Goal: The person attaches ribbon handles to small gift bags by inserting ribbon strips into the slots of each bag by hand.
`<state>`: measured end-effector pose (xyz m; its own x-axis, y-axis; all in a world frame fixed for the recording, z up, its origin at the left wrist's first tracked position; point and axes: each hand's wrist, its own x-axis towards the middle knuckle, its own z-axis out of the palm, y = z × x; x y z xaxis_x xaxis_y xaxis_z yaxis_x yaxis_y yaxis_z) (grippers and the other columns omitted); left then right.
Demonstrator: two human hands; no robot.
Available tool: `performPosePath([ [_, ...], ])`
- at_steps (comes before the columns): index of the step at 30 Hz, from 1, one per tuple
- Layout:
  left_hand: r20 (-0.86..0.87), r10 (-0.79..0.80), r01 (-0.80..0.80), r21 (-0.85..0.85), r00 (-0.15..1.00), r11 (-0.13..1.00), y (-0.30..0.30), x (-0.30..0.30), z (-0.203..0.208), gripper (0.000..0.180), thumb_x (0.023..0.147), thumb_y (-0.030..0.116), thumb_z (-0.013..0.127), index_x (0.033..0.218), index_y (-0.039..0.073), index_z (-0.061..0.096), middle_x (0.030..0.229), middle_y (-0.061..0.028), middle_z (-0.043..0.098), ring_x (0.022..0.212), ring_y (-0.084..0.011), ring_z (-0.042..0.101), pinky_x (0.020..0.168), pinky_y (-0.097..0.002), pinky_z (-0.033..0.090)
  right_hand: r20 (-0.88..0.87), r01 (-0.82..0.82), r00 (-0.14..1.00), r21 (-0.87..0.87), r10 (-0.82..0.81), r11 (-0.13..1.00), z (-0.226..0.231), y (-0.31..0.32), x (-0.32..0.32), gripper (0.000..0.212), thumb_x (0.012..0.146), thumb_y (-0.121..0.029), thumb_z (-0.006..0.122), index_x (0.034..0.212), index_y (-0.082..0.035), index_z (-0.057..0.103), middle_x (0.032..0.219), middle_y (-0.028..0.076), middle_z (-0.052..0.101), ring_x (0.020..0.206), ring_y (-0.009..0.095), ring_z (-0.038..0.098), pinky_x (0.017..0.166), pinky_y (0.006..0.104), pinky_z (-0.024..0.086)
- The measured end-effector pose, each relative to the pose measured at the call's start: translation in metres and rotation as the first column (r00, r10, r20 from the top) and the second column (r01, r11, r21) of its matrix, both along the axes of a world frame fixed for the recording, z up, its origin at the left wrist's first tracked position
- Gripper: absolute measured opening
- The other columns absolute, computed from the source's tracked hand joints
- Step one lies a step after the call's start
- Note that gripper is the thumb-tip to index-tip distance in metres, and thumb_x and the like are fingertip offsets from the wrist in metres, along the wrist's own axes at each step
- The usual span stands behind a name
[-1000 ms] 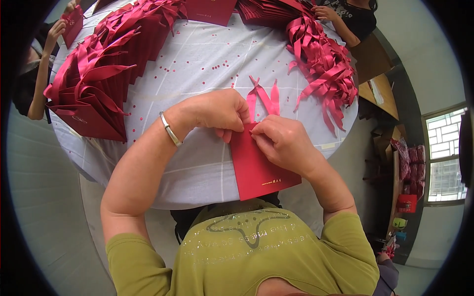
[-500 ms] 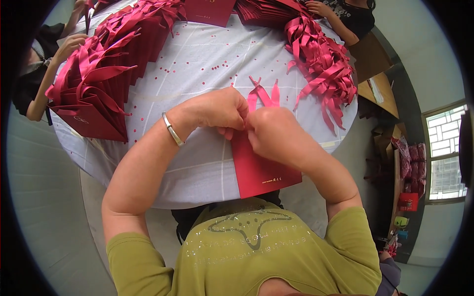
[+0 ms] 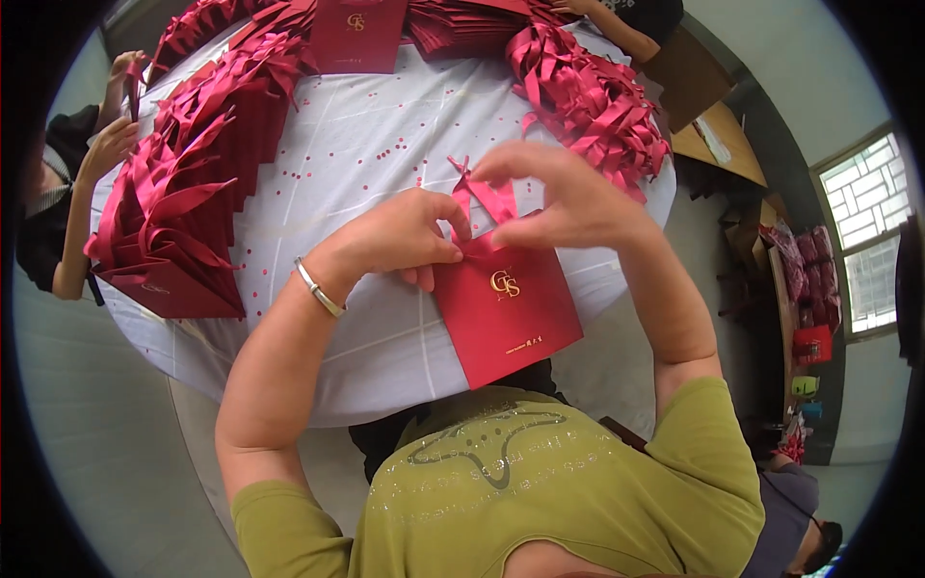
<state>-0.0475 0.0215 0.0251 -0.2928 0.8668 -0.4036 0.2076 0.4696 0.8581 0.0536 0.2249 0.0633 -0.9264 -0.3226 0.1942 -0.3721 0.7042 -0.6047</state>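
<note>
Slantwise, a red bag [image 3: 520, 323] lay at the desk [image 3: 376, 356]'s near edge, its ribbon handle [image 3: 494, 200] pointing to the far side.
Its long axis ran far left to near right. The left hand [image 3: 397, 233] gripped the top left corner; the right hand [image 3: 573, 197], loosely spread, curved around the ribbon handle. Ribboned bags [image 3: 183, 289] stood leftward.

Head-worn fisheye, facing down; near the table [image 3: 376, 332]
</note>
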Motion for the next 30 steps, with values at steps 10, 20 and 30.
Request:
performPosePath([
  [10, -0.001, 0.012, -0.012, 0.027, 1.0, 1.0, 0.0, 0.001, -0.002, 0.018, 0.093, 0.009, 0.063, 0.11, 0.004, 0.066, 0.069, -0.0049, 0.068, 0.054, -0.0118, 0.067, 0.046, -0.0234, 0.048, 0.141, 0.535, 0.837, -0.015, -0.528, 0.845, -0.02, 0.02, 0.052, 0.018, 0.083, -0.009, 0.073, 0.097, -0.001, 0.066, 0.082, 0.002, 0.066, 0.071, 0.009, 0.061, 0.065, 0.0255, 0.049],
  [20, -0.005, 0.006, -0.006, 0.05, 1.0, 0.999, 0.0, 0.002, -0.005, 0.031, 0.093, 0.008, 0.063, 0.124, 0.007, 0.066, 0.074, -0.0048, 0.069, 0.055, -0.0124, 0.067, 0.046, -0.0233, 0.049, 0.026, 0.494, 0.867, -0.177, -0.498, 0.851, -0.034, -0.001, 0.037, 0.016, 0.082, -0.009, 0.07, 0.093, 0.003, 0.069, 0.077, 0.009, 0.069, 0.067, 0.012, 0.064, 0.062, 0.0272, 0.052],
  [30, 0.01, -0.039, 0.038, 0.069, 0.999, 0.997, -0.001, 0.001, -0.004, 0.028, 0.089, 0.006, 0.06, 0.115, 0.01, 0.072, 0.08, -0.0046, 0.07, 0.057, -0.0139, 0.07, 0.048, -0.0245, 0.052, 0.276, 0.37, 0.925, -0.506, -0.26, 0.779, -0.036, -0.016, 0.017, 0.008, 0.093, -0.003, 0.065, 0.098, 0.0, 0.071, 0.086, -0.002, 0.066, 0.077, 0.004, 0.06, 0.066, 0.0206, 0.049],
])
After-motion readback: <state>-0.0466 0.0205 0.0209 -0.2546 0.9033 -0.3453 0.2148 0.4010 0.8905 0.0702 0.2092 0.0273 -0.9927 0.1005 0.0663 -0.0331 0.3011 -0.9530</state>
